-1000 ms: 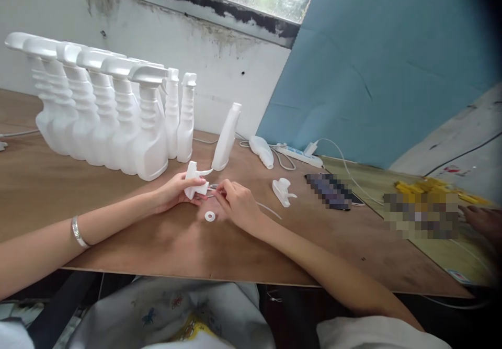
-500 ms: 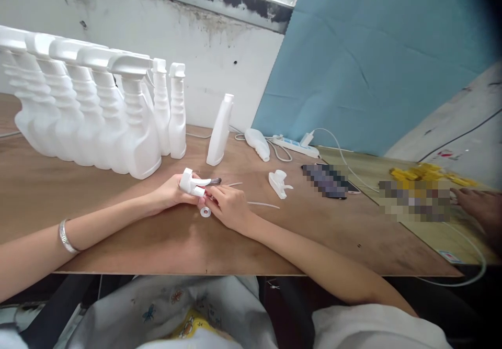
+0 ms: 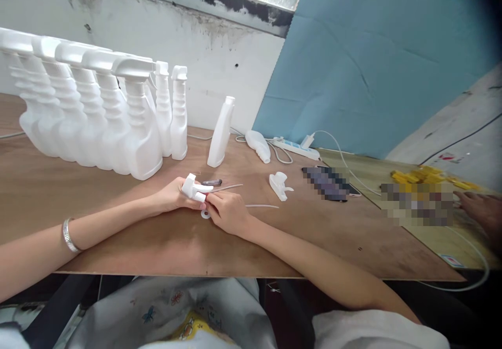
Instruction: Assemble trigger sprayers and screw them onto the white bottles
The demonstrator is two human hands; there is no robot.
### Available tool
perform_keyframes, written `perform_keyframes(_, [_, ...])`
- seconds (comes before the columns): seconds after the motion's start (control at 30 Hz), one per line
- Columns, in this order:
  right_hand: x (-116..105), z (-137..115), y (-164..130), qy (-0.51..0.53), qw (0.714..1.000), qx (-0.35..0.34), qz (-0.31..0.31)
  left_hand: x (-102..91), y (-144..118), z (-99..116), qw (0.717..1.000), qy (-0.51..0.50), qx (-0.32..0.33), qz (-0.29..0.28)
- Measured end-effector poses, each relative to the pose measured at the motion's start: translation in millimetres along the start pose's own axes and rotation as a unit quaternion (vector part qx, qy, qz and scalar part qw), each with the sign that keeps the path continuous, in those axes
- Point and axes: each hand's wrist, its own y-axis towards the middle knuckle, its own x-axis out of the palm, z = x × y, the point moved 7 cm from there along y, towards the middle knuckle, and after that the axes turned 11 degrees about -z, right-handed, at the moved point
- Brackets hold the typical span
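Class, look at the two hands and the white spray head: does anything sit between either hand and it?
Nothing visible does. The left hand already grips the spray head, and the right hand touches its base directly.

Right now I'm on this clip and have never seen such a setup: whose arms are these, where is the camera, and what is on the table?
The camera sits on a person's head and looks down at their own two bare arms. The left hand grips a white spray trigger head; the right hand pinches at its base, over a small white ring. On the wooden table stand a row of white spray bottles and one uncapped bottle; another bottle lies on its side. A spare trigger head, thin tubes and a power strip lie beyond. Another person's hand shows at the far right.
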Motion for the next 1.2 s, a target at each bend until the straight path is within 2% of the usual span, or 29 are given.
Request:
perform_keyframes(0.27, [0, -2, -1, -0.001, 1.0, -0.02, 0.009, 0.1, -1, 1, 1.0, -0.001, 0.009, 0.007])
perform_keyframes(0.63, [-16, -7, -2, -0.011, 0.996, -0.032, 0.087, -2.0, -1, 7, 0.999, -0.006, 0.026, 0.043])
perform_keyframes(0.73, [-12, -8, -1, -0.012, 0.996, -0.044, 0.076, -3.0, -1, 5, 0.999, 0.008, 0.024, 0.045])
perform_keyframes(1.0, [-10, -13, -2, -0.02, 0.995, -0.076, 0.053, 0.6, 0, 9, 1.0, 0.013, 0.022, 0.01])
perform_keyframes(1.2, [-13, -15, -3, 0.011, 0.99, -0.121, 0.064, 5.2, -2, 15, 0.998, -0.042, 0.015, -0.034])
